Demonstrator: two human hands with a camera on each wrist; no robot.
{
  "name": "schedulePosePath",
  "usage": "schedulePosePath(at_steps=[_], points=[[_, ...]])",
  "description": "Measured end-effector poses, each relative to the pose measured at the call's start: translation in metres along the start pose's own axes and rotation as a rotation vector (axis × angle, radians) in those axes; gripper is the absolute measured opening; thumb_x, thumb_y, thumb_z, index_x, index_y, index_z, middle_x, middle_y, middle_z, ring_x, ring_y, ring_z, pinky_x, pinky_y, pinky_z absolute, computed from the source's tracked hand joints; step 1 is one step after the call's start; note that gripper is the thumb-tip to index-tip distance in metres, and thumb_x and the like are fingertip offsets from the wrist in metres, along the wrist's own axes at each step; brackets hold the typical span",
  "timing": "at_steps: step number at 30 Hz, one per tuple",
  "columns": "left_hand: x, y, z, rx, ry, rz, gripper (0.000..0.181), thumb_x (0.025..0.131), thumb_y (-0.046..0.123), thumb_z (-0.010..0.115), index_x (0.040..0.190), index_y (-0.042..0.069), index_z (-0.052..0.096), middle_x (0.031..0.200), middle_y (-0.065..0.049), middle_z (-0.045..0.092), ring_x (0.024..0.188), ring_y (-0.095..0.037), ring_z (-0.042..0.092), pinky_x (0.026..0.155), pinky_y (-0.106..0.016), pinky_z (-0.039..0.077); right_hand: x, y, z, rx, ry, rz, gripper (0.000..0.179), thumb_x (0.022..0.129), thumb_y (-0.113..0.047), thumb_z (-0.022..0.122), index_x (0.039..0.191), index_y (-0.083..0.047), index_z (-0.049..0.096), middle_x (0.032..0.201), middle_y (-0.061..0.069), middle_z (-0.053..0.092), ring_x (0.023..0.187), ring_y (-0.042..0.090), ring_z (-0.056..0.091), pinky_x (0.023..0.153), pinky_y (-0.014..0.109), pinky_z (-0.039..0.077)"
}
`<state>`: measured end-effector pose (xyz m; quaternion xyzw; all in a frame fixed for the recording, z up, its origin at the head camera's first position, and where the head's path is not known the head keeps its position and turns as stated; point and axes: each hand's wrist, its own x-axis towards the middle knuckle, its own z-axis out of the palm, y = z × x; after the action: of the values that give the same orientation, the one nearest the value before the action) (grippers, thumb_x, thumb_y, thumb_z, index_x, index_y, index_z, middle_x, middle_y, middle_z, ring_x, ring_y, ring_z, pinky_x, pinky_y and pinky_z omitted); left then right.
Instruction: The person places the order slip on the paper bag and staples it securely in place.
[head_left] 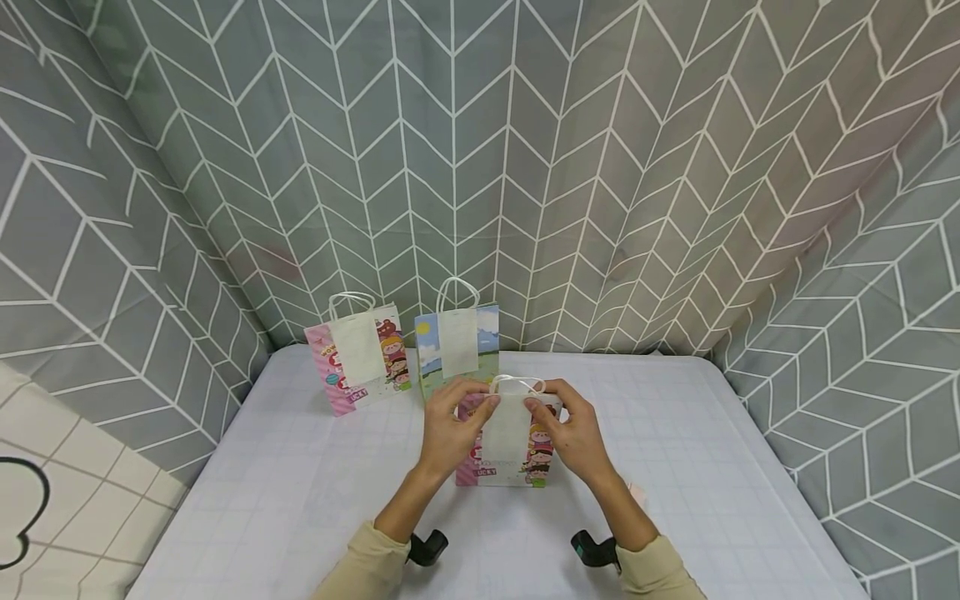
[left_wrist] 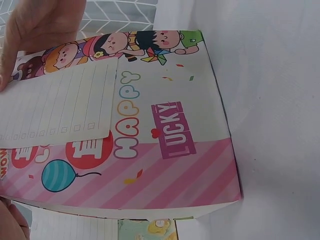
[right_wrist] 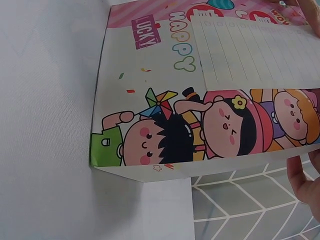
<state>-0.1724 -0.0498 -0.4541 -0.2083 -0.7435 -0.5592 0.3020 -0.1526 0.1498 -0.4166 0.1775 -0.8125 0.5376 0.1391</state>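
Observation:
A pink and white paper gift bag [head_left: 506,475] with cartoon children stands upright in front of me in the head view. A lined paper sheet [head_left: 504,429] lies against its front, hanging from the top. My left hand [head_left: 452,427] pinches the bag's upper left edge, thumb in front and fingers behind. On the upper right my right hand [head_left: 573,429] pinches the bag and the sheet's edge is beside its thumb. White handles [head_left: 517,380] rise between the hands. In the left wrist view, "LUCKY" lettering [left_wrist: 174,130] shows near the bag's bottom.
Behind to the left stands another pink gift bag [head_left: 367,400] with a paper sheet on it. Next to it is a blue and green bag [head_left: 489,342], also with a sheet. A white cloth covers the table [head_left: 300,500]; a patterned curtain [head_left: 480,167] hangs behind.

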Motion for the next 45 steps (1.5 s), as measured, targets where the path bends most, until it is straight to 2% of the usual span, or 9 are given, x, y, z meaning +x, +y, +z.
schedulePosePath(at_steps=[5, 8, 13, 19, 25, 28, 34, 36, 45], points=[[0.000, 0.002, 0.000, 0.000, -0.002, -0.026, 0.010, 0.089, 0.022, 0.079, 0.097, 0.017, 0.075, 0.098, 0.005, 0.074, 0.094, -0.015, 0.066, 0.088, -0.040, 0.041, 0.002, 0.023, 0.004, 0.009, 0.005, 0.013, 0.017, 0.095, -0.011, 0.069, 0.111, -0.014, 0.065, 0.106, 0.006, 0.069, 0.085, 0.016, 0.065, 0.069, 0.032, 0.056], [-0.001, 0.002, 0.000, -0.001, -0.002, -0.028, 0.011, 0.088, 0.021, 0.080, 0.097, 0.017, 0.075, 0.099, 0.005, 0.074, 0.095, -0.015, 0.065, 0.089, -0.041, 0.041, 0.002, 0.027, 0.004, 0.019, 0.005, 0.011, 0.016, 0.095, -0.016, 0.070, 0.111, -0.019, 0.065, 0.106, 0.002, 0.069, 0.086, 0.016, 0.065, 0.069, 0.032, 0.056], [-0.001, 0.001, 0.000, -0.004, 0.000, -0.021, 0.010, 0.088, 0.020, 0.080, 0.096, 0.017, 0.075, 0.098, 0.005, 0.074, 0.096, -0.016, 0.066, 0.089, -0.042, 0.040, 0.001, 0.029, 0.003, 0.036, -0.001, -0.006, 0.014, 0.096, -0.022, 0.070, 0.109, -0.024, 0.065, 0.105, -0.001, 0.069, 0.085, 0.018, 0.066, 0.069, 0.032, 0.056], [-0.001, 0.001, 0.000, -0.013, -0.004, -0.039, 0.009, 0.089, 0.023, 0.079, 0.095, 0.018, 0.075, 0.098, 0.006, 0.074, 0.098, -0.016, 0.065, 0.091, -0.044, 0.036, 0.000, 0.029, 0.003, 0.028, -0.004, -0.020, 0.014, 0.096, -0.023, 0.070, 0.109, -0.024, 0.064, 0.104, -0.001, 0.069, 0.084, 0.018, 0.066, 0.068, 0.033, 0.057], [-0.001, -0.001, 0.000, 0.011, -0.005, -0.033, 0.010, 0.088, 0.022, 0.080, 0.096, 0.019, 0.075, 0.100, 0.006, 0.074, 0.097, -0.015, 0.065, 0.091, -0.041, 0.036, 0.000, 0.029, 0.003, 0.041, 0.007, -0.024, 0.018, 0.094, -0.014, 0.071, 0.111, -0.017, 0.065, 0.103, 0.002, 0.069, 0.084, 0.013, 0.064, 0.068, 0.031, 0.056], [0.000, -0.001, 0.000, 0.014, -0.001, -0.033, 0.011, 0.087, 0.019, 0.081, 0.096, 0.019, 0.075, 0.101, 0.005, 0.074, 0.097, -0.015, 0.065, 0.090, -0.039, 0.035, 0.000, 0.027, 0.000, 0.033, -0.001, -0.029, 0.021, 0.094, -0.015, 0.072, 0.114, -0.014, 0.065, 0.104, 0.002, 0.069, 0.085, 0.015, 0.063, 0.070, 0.034, 0.055], [0.001, 0.001, 0.002, -0.016, 0.014, -0.051, 0.014, 0.083, 0.013, 0.083, 0.094, 0.015, 0.075, 0.100, -0.001, 0.075, 0.098, -0.024, 0.065, 0.091, -0.043, 0.034, -0.001, 0.033, -0.017, -0.021, -0.065, -0.011, 0.038, 0.096, -0.020, 0.070, 0.130, -0.016, 0.055, 0.121, 0.005, 0.065, 0.107, 0.022, 0.062, 0.095, 0.053, 0.047], [0.001, 0.002, 0.003, -0.025, 0.015, -0.053, 0.014, 0.083, 0.012, 0.083, 0.094, 0.014, 0.075, 0.100, -0.002, 0.075, 0.098, -0.026, 0.065, 0.091, -0.045, 0.033, -0.003, 0.036, -0.026, -0.030, -0.103, -0.010, 0.041, 0.097, -0.019, 0.069, 0.134, -0.016, 0.052, 0.127, 0.007, 0.062, 0.113, 0.024, 0.061, 0.100, 0.058, 0.044], [0.002, 0.001, 0.001, -0.015, -0.003, -0.048, 0.011, 0.087, 0.020, 0.080, 0.096, 0.018, 0.074, 0.100, 0.002, 0.074, 0.098, -0.020, 0.064, 0.094, -0.047, 0.032, -0.011, 0.051, -0.063, -0.087, -0.278, 0.031, 0.038, 0.100, -0.025, 0.065, 0.136, -0.021, 0.053, 0.125, 0.001, 0.062, 0.119, 0.026, 0.058, 0.099, 0.059, 0.044]])
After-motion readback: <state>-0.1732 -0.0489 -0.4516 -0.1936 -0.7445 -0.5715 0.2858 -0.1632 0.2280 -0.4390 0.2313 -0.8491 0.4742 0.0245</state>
